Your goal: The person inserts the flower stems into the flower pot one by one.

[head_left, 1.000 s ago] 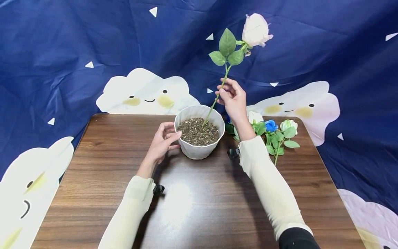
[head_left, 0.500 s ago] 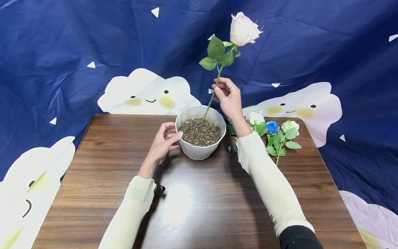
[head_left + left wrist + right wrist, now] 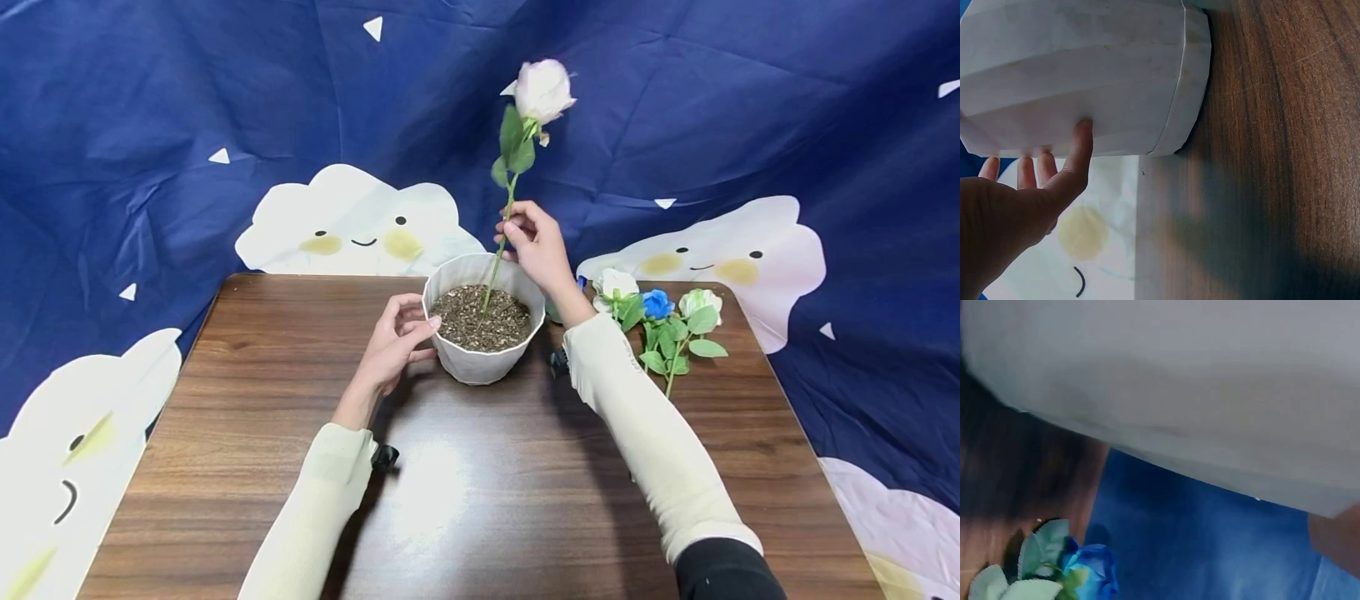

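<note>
swung leftward and closer to upright since half a second ago, the pale pink rose (image 3: 543, 92) has its bloom lower, and the right hand (image 3: 534, 250) has moved down and left with it; the left hand (image 3: 388, 343) and the pot (image 3: 480, 365) have hardly shifted. the right grip pinches the green stem (image 3: 494, 273) between thumb and fingers, above the pot's rim. the stem leans slightly right, and its foot meets the soil (image 3: 468, 325) near the middle. the left grip is spread, thumb and fingertips against the pot's outer side.

seating the stem well would, i judge, mean pressing along its own line, so it doesn't bend under that heavy bloom; a lower pinch would give more control. the left hand should brace the wall against tipping, without denting it.

how deep the stem goes can't be told, since the soil covers any buried end. the right wrist view shows neither pinch nor stem: the pot's wall fills its upper part, and a blurred patch at lower right may be the hand. farther out on the tabletop (image 3: 300, 350), a white rose (image 3: 617, 285), a blue rose (image 3: 657, 304) and a greenish-white rose (image 3: 702, 305) lie beyond the right sleeve (image 3: 637, 417), which hides parts of their stems.
</note>
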The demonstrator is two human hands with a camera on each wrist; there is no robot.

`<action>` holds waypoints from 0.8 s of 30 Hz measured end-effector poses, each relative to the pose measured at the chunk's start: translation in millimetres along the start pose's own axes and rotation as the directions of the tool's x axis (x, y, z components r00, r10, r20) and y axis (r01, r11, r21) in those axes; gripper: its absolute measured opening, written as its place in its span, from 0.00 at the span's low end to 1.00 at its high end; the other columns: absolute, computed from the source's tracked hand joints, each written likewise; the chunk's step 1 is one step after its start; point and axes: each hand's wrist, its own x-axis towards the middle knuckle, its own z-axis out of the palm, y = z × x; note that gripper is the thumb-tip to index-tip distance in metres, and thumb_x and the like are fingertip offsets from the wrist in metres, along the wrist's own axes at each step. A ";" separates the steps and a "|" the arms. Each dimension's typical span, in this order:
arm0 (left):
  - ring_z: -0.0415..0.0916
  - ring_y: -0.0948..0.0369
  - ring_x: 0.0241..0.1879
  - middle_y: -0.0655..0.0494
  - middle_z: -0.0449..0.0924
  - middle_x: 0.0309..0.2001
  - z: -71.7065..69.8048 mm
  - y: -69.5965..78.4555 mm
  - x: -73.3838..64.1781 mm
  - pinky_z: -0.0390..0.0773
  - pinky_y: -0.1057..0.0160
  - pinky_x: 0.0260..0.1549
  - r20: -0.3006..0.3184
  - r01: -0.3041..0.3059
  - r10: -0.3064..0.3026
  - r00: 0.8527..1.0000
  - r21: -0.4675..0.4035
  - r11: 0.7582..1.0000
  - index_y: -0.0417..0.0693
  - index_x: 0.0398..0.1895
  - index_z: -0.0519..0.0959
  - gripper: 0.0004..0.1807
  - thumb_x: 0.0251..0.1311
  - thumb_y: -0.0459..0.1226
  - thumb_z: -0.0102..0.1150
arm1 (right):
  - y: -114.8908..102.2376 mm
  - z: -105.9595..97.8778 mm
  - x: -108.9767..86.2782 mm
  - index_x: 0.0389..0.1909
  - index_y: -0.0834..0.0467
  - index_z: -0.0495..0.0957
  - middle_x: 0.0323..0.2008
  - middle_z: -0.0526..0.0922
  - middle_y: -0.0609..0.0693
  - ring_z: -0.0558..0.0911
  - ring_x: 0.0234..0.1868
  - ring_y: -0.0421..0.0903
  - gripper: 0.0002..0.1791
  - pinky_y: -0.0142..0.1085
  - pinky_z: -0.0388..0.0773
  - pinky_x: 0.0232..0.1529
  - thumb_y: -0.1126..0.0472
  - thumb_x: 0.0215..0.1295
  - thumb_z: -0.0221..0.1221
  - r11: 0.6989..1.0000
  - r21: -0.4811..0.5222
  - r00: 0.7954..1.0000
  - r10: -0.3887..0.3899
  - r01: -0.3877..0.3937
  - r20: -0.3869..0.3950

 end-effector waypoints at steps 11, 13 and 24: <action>0.74 0.58 0.48 0.44 0.67 0.58 -1.5 0.6 0.2 0.81 0.37 0.50 0.001 -0.003 0.003 1.000 -0.002 1.000 0.44 0.67 0.62 0.30 0.65 0.32 0.63 | 2.9 7.0 -1.0 0.52 0.70 0.74 0.42 0.82 0.67 0.84 0.43 0.59 0.10 0.36 0.87 0.31 0.71 0.75 0.54 0.999 -0.038 0.998 -0.008 0.010 0.065; 0.74 0.57 0.49 0.43 0.67 0.58 -2.0 1.0 0.1 0.83 0.39 0.49 0.005 -0.001 0.001 1.000 -0.001 1.000 0.43 0.67 0.61 0.30 0.65 0.32 0.62 | 3.5 8.2 -1.1 0.52 0.70 0.74 0.42 0.82 0.67 0.84 0.44 0.59 0.09 0.34 0.87 0.30 0.71 0.75 0.53 0.999 -0.035 0.998 0.005 -0.003 0.066; 0.74 0.57 0.49 0.43 0.66 0.58 -2.1 0.7 0.9 0.79 0.33 0.52 0.002 0.002 -0.002 1.000 -0.004 1.000 0.44 0.66 0.62 0.29 0.65 0.33 0.63 | 3.8 9.8 -4.8 0.55 0.69 0.73 0.40 0.78 0.62 0.84 0.39 0.47 0.13 0.41 0.87 0.31 0.64 0.79 0.50 0.993 -0.119 0.986 0.030 -0.010 0.164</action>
